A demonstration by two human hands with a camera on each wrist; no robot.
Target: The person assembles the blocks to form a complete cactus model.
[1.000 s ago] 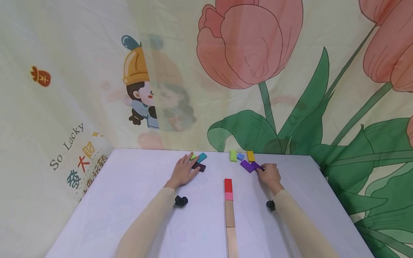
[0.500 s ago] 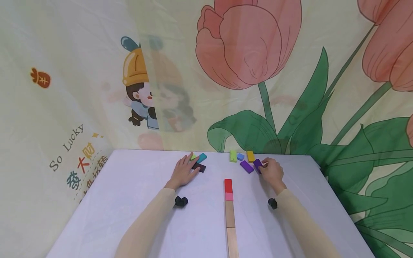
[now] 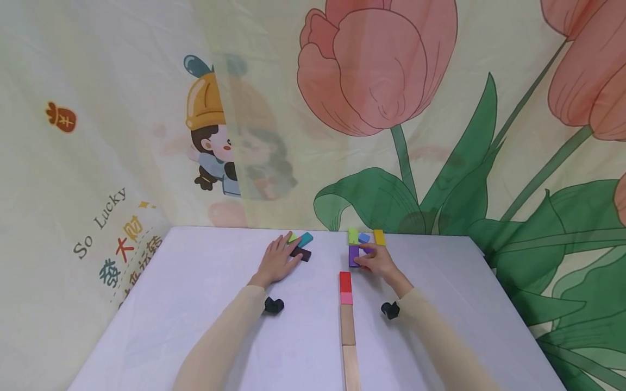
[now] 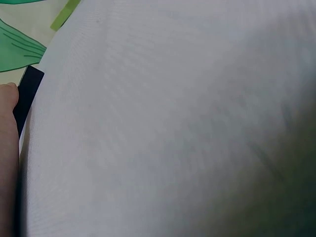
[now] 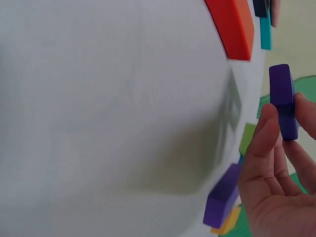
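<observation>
The right hand (image 3: 381,263) extends toward 10 o'clock in the head view, thumb and fingers pinching a purple block (image 3: 353,257). The left hand (image 3: 279,262) points toward 1 o'clock, fingers extended, thumb against a dark block (image 3: 305,254). The purple block is smooth and rectangular, long axis aligned 12 to 6 o'clock, located near the red block (image 3: 345,282), between its 12 and 1 o'clock.

A pale cloth (image 3: 122,43) fills the upper frame, with a pink tulip (image 3: 379,65) at top centre, green leaves (image 3: 528,239) at right, a cartoon figure (image 3: 207,117) left of centre, lettering (image 3: 124,246) lower left; a white table (image 3: 161,320) below
</observation>
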